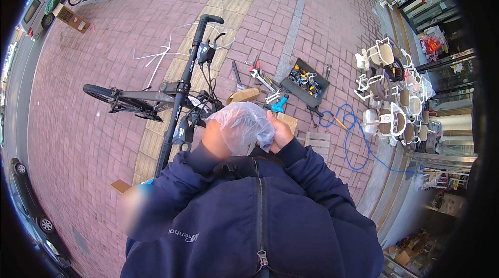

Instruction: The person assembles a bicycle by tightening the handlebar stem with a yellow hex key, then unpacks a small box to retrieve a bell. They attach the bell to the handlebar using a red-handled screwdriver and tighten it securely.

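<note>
Navy jacket (312, 221): nearest the camera, fills the lower middle, both sleeves reaching forward.
Clear plastic bag (243, 122): crumpled, held up ahead of the chest, between the two hands.
Right hand (282, 131): thumb and curled fingers gripping the bag's right edge.
Left hand (214, 140): at the bag's left side, film over its far part; can't tell whether fingers are open or closed.
Bicycle handlebar (181, 89): just left of the bag, runs lengthwise; near end by the left sleeve, so little room that side.
Front wheel (99, 91): points out left over brick paving (104, 158), wide stretch beyond it toward the road.
Tool tray (318, 100): dark, rectangular, full of hand tools, ahead and right; loose tools along its left edge.
Teal power tool (279, 104): on the ground between bag and tray.
Blue hose (347, 145): loops across the paving on the right, narrowing free ground there.
Child seats (397, 117): clustered at the right, by the shopfront step edge (387, 195).
</note>
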A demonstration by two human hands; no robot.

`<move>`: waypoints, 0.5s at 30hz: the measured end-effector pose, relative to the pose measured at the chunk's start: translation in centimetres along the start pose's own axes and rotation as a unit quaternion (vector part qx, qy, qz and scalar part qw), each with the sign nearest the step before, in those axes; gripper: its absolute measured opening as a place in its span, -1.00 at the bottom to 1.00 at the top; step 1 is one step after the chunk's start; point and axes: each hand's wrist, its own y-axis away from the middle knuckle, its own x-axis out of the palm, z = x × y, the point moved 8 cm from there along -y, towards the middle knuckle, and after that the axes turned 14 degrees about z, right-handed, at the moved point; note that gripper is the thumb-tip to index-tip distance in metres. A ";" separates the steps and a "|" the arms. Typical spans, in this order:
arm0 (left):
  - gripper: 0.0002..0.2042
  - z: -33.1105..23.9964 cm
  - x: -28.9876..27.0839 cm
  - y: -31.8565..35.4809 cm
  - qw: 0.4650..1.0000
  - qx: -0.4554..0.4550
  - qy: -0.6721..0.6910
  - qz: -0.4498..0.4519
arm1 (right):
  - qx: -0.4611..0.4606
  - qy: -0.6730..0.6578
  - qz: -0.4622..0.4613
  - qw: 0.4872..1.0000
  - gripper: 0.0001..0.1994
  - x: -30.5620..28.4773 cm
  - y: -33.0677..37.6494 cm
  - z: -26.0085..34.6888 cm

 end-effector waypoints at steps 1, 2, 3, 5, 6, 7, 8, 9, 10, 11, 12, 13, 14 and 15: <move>-0.69 0.1 0.2 0.1 1.000 0.009 0.012 0.002 | -0.007 -0.006 0.004 1.000 -0.51 -0.2 -0.2 -0.1; -0.68 0.2 0.5 0.3 1.000 0.017 0.023 0.004 | -0.014 -0.012 0.014 1.000 -0.52 -0.3 -0.4 -0.3; -0.66 0.4 1.1 0.5 0.999 0.023 0.007 0.025 | -0.026 -0.027 0.036 0.999 -0.54 -0.3 -0.6 -0.5; -0.60 0.8 2.6 0.8 0.997 0.037 -0.024 0.069 | -0.033 0.056 0.014 0.998 -0.57 -1.2 -0.8 -0.9; -0.55 2.0 4.2 0.7 0.990 -0.001 0.046 0.133 | -0.045 0.078 0.034 0.995 -0.59 -1.2 -1.1 -1.0; -0.52 1.3 4.1 0.8 0.993 0.064 -0.006 0.102 | -0.048 0.112 -0.009 0.993 -0.61 -2.2 -1.1 -1.1; -0.49 0.9 4.5 0.8 0.989 0.097 -0.065 0.096 | -0.056 0.129 -0.027 0.990 -0.63 -2.6 -1.1 -1.2; -0.46 0.6 4.8 0.9 0.980 0.130 -0.123 0.089 | -0.052 0.132 -0.056 0.988 -0.65 -3.2 -1.2 -1.4; -0.44 1.1 5.0 0.7 0.988 0.113 -0.043 0.099 | -0.069 0.191 -0.070 0.977 -0.66 -3.4 -1.2 -1.1; -0.44 1.4 5.2 0.7 0.990 0.099 -0.006 0.100 | -0.072 0.235 -0.097 0.965 -0.67 -3.7 -1.1 -0.9; -0.44 1.6 5.4 0.7 0.991 0.085 0.031 0.100 | -0.074 0.264 -0.129 0.953 -0.67 -4.0 -0.9 -0.7; -0.45 1.7 5.5 0.6 0.990 0.071 0.063 0.102 | -0.073 0.286 -0.136 0.946 -0.67 -4.0 -0.9 -0.6; -0.45 1.5 5.9 0.5 0.991 0.064 0.025 0.111 | -0.070 0.295 -0.148 0.941 -0.67 -4.1 -0.8 -0.6; -0.45 1.4 6.2 0.4 0.991 0.056 -0.019 0.121 | -0.057 0.292 -0.144 0.944 -0.67 -4.1 -0.8 -0.9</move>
